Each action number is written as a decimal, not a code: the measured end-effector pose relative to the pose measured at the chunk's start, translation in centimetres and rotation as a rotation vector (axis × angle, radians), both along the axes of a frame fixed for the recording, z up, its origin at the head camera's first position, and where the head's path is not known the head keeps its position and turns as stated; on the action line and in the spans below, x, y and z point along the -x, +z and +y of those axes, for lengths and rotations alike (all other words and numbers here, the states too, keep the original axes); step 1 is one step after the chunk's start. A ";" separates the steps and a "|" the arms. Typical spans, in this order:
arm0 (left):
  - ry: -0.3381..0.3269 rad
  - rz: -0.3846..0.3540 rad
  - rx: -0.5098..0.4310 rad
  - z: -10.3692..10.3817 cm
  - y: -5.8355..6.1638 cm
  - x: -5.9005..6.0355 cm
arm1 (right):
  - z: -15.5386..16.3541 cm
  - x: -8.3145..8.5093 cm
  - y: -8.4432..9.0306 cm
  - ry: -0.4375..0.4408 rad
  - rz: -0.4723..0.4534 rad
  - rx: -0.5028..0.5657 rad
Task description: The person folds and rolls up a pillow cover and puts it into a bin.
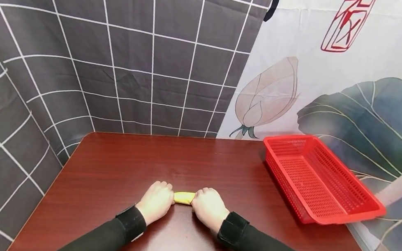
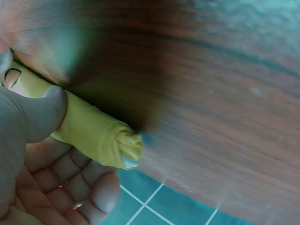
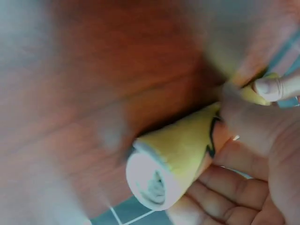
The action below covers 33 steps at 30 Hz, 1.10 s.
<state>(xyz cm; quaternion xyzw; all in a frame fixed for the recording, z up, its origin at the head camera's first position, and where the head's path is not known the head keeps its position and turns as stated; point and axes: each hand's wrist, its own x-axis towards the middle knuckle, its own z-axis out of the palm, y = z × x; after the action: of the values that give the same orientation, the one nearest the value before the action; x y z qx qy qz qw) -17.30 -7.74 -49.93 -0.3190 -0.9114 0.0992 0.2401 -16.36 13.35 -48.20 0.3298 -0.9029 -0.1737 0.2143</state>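
Note:
A tightly rolled yellow cloth [image 1: 184,198] lies crosswise just above the table, in front of the person. My left hand [image 1: 156,202] grips its left part, thumb on one side and curled fingers on the other. The right part is held the same way by my right hand [image 1: 210,209]. In the left wrist view the cloth roll [image 2: 96,129] ends in a bunched, folded tip. Its other end, in the right wrist view, shows white inner layers; dark printed lines run across the roll [image 3: 183,145]. Between the hands only a short yellow stretch shows in the head view.
A red perforated plastic basket [image 1: 321,184] stands at the right rear of the reddish-brown table [image 1: 138,155]. Behind the table hang a grey grid-patterned cloth [image 1: 127,55] and a white curtain [image 1: 289,36] printed with lotus.

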 end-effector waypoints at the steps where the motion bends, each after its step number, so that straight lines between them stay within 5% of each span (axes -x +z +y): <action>1: -0.005 0.004 -0.002 -0.1 -0.1 0.1 | -0.3 0.1 0.1 -0.014 0.002 0.003; 7: -0.050 0.013 -0.036 -0.6 -0.2 0.6 | -1.0 0.6 -0.6 -0.017 0.021 0.041; 13: -0.055 -0.080 -0.095 -1.2 -0.1 1.2 | -1.4 0.6 -1.3 0.048 0.037 0.069; 25: -0.069 -0.141 -0.149 -1.2 -0.2 1.4 | -2.9 0.4 -1.2 -0.029 0.114 -0.136; 33: -0.024 -0.381 -0.253 -2.0 1.6 0.4 | -2.2 0.4 -0.3 0.113 -0.013 0.017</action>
<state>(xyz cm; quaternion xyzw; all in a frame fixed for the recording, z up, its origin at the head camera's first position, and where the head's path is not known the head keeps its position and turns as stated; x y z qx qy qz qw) -17.72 -9.71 -48.35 -0.3102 -0.9417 -0.0807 0.1026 -16.80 11.19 -48.51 0.3795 -0.8856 -0.1516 0.2208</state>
